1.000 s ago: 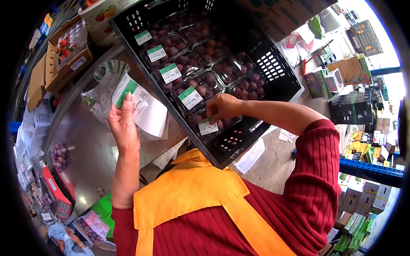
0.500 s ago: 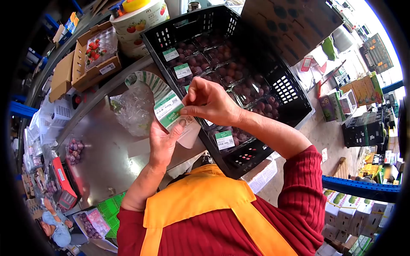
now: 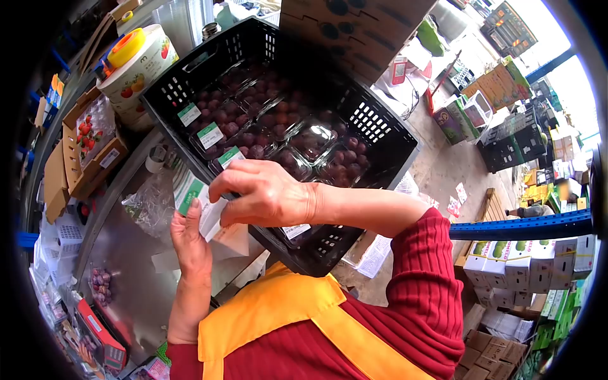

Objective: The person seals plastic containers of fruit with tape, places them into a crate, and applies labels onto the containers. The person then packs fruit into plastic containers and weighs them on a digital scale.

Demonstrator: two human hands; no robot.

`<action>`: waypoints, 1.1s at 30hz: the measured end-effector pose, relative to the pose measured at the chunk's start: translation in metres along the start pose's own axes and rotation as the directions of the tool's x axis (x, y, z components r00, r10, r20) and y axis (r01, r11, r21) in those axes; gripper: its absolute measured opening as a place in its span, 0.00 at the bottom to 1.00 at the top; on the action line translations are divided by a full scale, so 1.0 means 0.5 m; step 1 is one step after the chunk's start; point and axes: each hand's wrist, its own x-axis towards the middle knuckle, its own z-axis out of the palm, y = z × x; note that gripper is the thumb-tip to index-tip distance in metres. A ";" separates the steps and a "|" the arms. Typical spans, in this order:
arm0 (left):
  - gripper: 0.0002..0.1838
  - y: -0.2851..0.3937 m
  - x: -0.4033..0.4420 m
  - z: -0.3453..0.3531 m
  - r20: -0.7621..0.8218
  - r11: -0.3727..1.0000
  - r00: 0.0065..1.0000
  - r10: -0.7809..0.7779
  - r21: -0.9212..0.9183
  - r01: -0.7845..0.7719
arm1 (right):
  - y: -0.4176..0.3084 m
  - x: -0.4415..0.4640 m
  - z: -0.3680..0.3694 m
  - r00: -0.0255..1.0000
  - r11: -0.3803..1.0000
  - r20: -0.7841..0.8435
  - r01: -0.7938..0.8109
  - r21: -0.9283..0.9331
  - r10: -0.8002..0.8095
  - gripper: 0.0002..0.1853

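Green-and-white paper bends in the left hand [image 3: 193, 244]: a label strip [image 3: 190, 195], clamped between the thumb, laid flat on its near face, and the fingers behind. That pinch probably holds the strip steady while the printed side faces up and can be read. The right hand [image 3: 263, 193] reaches across to the strip's edge, its fingers curled in; the knuckles hide the tips, so I cannot tell whether they are pinched on a label or apart. A white length of paper shows between the two hands, and the strip's lower part hangs loose below the left thumb.

Just beyond the hands stands a black plastic crate [image 3: 396, 155], tilted across the view, its near corner close to the body, presumably for a short reach. Inside it sit clear plastic punnets [image 3: 278, 117] of dark-red plums, set snugly in rows, likely so that they do not slide. Along the left row, labels [image 3: 209, 135] lie on the lids near the crate wall; the right forearm covers part of the nearer punnets.

Left of the crate, a crumpled clear plastic bag [image 3: 149, 209] rests on the metal table [image 3: 139, 266]. Farther off are a cardboard box [image 3: 107, 155] with strawberries showing and printed rolls [image 3: 136, 79], with a yellow tape roll [image 3: 126, 47] on top.
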 end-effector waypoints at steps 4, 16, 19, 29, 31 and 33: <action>0.10 -0.004 0.043 -0.043 -0.192 0.985 0.971 0.140 0.124 -0.117 | 0.083 -0.041 -0.157 0.734 0.457 0.215 -0.595 0.661 0.645 0.05; 0.11 -0.003 0.052 -0.012 -0.131 0.952 0.956 0.262 0.198 -0.234 | 0.277 -0.403 -0.232 0.239 0.515 0.629 -0.803 -0.300 0.739 0.22; 0.11 -0.001 0.046 0.013 -0.138 0.953 0.952 0.273 0.172 -0.248 | 0.248 -0.357 -0.221 0.230 0.513 0.472 -0.552 -0.657 0.851 0.28; 0.16 -0.027 -0.027 0.039 0.068 0.967 0.972 0.225 0.109 -0.231 | 0.051 0.029 0.022 0.734 0.466 0.324 -0.646 0.604 0.597 0.17; 0.17 -0.002 -0.028 0.041 0.052 0.995 0.995 0.085 -0.059 -0.082 | 0.035 0.054 0.020 0.756 0.605 0.350 -0.654 0.455 0.553 0.15; 0.18 0.019 -0.012 0.012 0.015 0.944 0.991 -0.131 -0.303 0.129 | 0.024 0.070 0.002 0.763 0.724 0.411 -0.627 0.288 0.498 0.13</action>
